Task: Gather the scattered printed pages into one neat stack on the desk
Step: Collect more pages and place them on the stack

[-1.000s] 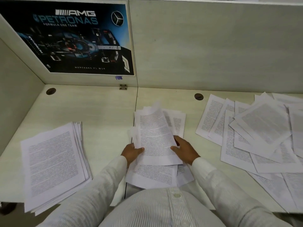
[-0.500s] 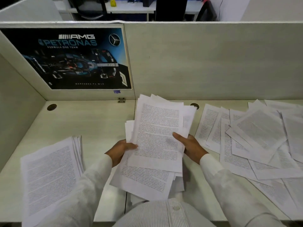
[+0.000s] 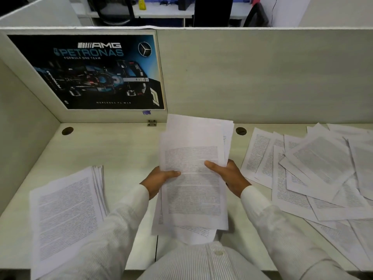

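Bundle of printed pages [image 3: 193, 178], edges uneven, held between both hands in front of the person's chest. Left hand [image 3: 159, 181] grips the bundle's left edge, thumb laid across the top sheet. Right hand [image 3: 228, 176] grips the right edge, thumb likewise on the printed face.

Stack of pages [image 3: 66, 211]: on the worktop [image 3: 125, 150], left of the left hand, far edge slightly fanned, near corner under the white sleeve [image 3: 113, 235].

Scattered pages [image 3: 314, 174]: on the worktop right of the right hand, overlapping at mixed angles, nearest sheet just beside that hand.

Racing-team poster [image 3: 101, 73]: on the partition beyond the left hand.
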Available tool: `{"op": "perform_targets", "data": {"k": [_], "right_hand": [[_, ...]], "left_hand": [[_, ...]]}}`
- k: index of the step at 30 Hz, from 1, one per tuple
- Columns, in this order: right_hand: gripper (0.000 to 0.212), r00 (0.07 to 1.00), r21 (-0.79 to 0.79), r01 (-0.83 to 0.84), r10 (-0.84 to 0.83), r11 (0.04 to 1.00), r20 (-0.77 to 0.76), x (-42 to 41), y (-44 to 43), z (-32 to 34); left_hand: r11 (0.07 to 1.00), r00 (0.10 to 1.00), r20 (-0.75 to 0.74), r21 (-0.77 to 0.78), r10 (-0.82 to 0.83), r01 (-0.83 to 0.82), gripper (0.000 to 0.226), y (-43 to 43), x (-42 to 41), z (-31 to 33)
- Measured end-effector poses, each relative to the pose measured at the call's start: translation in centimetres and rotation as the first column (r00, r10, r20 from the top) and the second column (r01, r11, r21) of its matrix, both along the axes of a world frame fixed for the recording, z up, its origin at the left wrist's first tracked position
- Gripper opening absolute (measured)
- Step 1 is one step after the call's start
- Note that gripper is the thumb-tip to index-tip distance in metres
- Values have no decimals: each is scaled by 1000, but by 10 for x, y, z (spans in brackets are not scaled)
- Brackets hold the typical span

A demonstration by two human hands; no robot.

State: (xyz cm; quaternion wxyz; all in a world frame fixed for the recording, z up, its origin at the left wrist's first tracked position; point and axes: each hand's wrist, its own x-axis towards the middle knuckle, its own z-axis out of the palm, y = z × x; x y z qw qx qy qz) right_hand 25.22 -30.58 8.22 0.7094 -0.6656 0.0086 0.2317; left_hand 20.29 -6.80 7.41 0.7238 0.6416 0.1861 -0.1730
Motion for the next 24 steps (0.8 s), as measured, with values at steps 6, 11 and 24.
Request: {"op": "perform_targets", "data": {"k": [6, 11, 24], "right_hand": [[32, 996, -95, 68, -62, 993, 65, 5, -7, 3], [26, 995, -152, 90, -81, 984, 65, 7, -14, -5], [25, 990, -176, 100, -81, 979, 114, 14, 4, -4]], "left_hand": [[979, 977, 122, 80, 175, -185, 22, -5, 10, 13], [956, 926, 269, 50, 266, -290, 37, -4, 27, 48], [927, 902, 245, 29, 355, -373, 20, -22, 26, 50]]}}
